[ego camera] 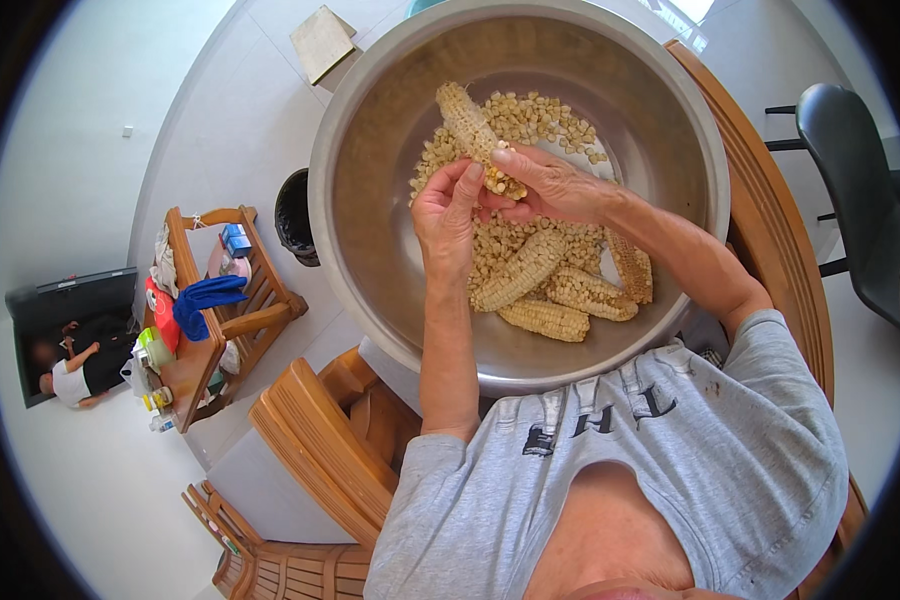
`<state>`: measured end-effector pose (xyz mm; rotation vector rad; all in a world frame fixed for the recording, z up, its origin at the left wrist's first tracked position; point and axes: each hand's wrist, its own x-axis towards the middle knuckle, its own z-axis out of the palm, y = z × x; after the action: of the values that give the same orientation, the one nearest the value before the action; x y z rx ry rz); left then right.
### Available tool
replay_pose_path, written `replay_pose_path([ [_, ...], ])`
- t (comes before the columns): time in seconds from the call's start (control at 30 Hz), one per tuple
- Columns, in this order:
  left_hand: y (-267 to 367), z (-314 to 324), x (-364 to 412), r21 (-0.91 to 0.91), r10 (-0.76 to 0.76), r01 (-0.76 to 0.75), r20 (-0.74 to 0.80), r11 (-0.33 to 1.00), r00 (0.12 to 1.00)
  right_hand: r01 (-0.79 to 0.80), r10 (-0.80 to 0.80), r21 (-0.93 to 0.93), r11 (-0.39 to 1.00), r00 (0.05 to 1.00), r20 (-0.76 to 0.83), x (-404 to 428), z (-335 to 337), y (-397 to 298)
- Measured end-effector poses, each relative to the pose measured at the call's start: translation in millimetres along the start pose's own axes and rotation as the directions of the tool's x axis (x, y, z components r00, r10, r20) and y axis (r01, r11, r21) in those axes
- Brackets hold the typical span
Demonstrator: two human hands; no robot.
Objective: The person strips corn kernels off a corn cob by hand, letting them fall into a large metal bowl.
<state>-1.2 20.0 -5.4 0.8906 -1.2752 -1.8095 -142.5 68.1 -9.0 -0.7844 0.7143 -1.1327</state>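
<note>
Both hands grip a partly shelled corn cob [468, 124] over a wide steel basin [375, 225]. Much of the cob is bare, with kernels left at its near end between my fingers. My left hand [446, 210] pinches that near end from the left, thumb up. My right hand [544, 180] wraps it from the right with its thumb on the kernels. Loose corn kernels [544, 116] cover part of the basin floor. Closer to my body lie several cobs, among them a full ear of corn [521, 271] and a bare-looking cob [630, 266].
A black-lined bin [295, 217] stands left of the basin. Beyond it is a wooden rack [217, 330] with a blue cloth [204, 306]. A wooden armrest [330, 442] is at my left, a curved wooden edge [780, 210] at my right, with a black chair [851, 202] past it.
</note>
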Motion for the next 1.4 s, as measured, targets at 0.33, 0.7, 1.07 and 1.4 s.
replay_pose_path([
  [0.33,2,9,-1,0.175,0.072,-0.055,-0.092,0.983,0.993,0.039,-0.075,-0.337,0.941,0.993,-0.092,-3,8,-2],
  [0.7,0,5,-2,0.176,0.174,-0.144,-0.172,0.974,0.970,-0.016,0.018,0.020,1.000,0.991,-0.131,-2,7,-1],
  [1.07,-1,5,2,0.136,0.159,-0.136,-0.173,0.981,0.972,-0.004,0.028,0.214,0.977,0.994,-0.108,1,1,-2],
  [1.4,1,-11,4,0.016,-0.006,0.007,-0.079,1.000,0.997,-0.080,0.083,0.025,0.997,0.983,-0.166,9,16,-3],
])
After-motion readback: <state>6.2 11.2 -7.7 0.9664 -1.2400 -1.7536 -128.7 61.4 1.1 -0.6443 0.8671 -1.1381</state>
